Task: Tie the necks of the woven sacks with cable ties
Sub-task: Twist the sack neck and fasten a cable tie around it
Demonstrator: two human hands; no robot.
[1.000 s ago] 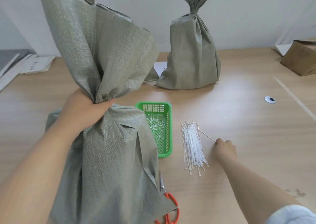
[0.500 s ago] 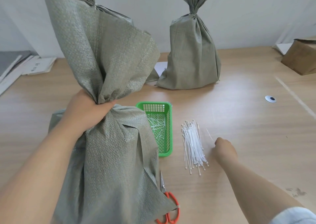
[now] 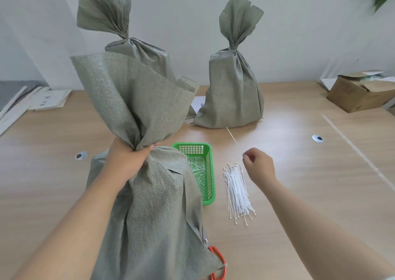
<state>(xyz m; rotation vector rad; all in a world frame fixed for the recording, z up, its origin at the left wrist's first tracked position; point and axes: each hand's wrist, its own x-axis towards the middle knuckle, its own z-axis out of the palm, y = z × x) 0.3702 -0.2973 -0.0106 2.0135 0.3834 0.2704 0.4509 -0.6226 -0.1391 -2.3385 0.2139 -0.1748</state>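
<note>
Holding the gathered neck of the near sack point(image 3: 154, 205) in a closed left hand point(image 3: 126, 162), the person has the right hand point(image 3: 259, 166) raised above the desk point(image 3: 299, 194), thumb and forefinger pinched shut on one thin tie point(image 3: 232, 135) that angles up and away from the fingers.

Risks, as I judge them: the left grip is the only thing keeping the neck bunched. If it loosens while the tie is threaded, the stiff woven cloth will likely spring open and the wide flap above the fist will sag. The tie is held at its very end, so it could swing or slip from the pinch, and feeding its tip into the head one-handed looks awkward. The loop must go just beside the left fist; set too high, it would catch only loose flap.

This sack stands nearest the camera on the desk, grey-green, coarse-woven, creased, full below the fist and flaring above it. It partly covers the orange-handled scissors point(image 3: 217, 258) at its base. Two more sacks stand behind: one point(image 3: 132, 44) directly beyond it, one point(image 3: 233, 91) further right, both cinched at the neck. A green basket point(image 3: 208, 172) sits just beside the near sack, with the loose pile of white ties point(image 3: 238, 191) to its right.
</note>
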